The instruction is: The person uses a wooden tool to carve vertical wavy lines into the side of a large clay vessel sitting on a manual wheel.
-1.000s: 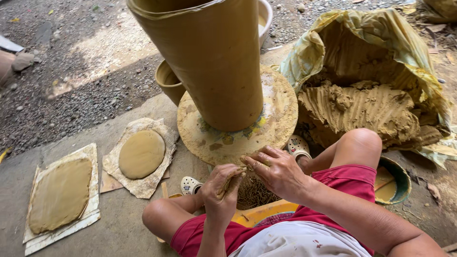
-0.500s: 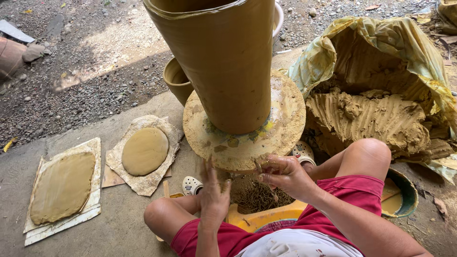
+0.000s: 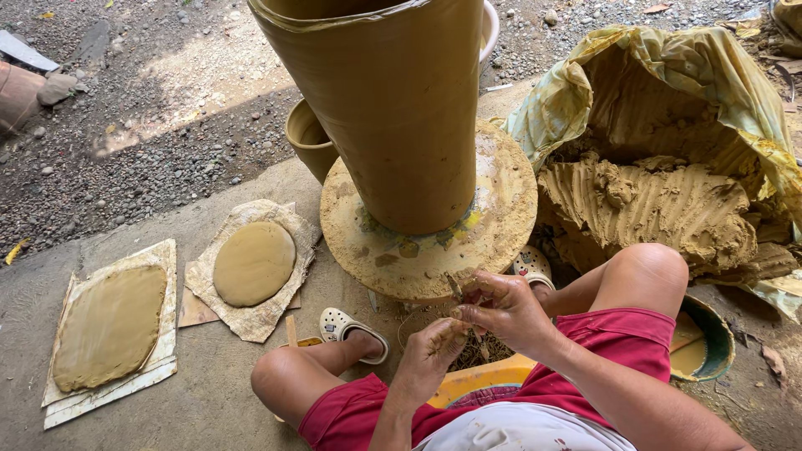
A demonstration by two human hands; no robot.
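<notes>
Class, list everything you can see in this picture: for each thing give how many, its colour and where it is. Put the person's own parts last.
Tall clay vessel: one, tan, on the round turntable.
Round turntable: one, clay-smeared, at centre.
Small clay pot: one, tan, behind the turntable, left.
Clay discs: two, tan, on paper sheets at left: an oval disc and a round disc.
Clay heap: one, brown, in yellow plastic sheet, right.
Green bowl: one, beside the right thigh.
Clogs: two, white, on the feet.
Shorts: red.
Left hand, right hand: together, pinching a small clay-smeared piece.
</notes>
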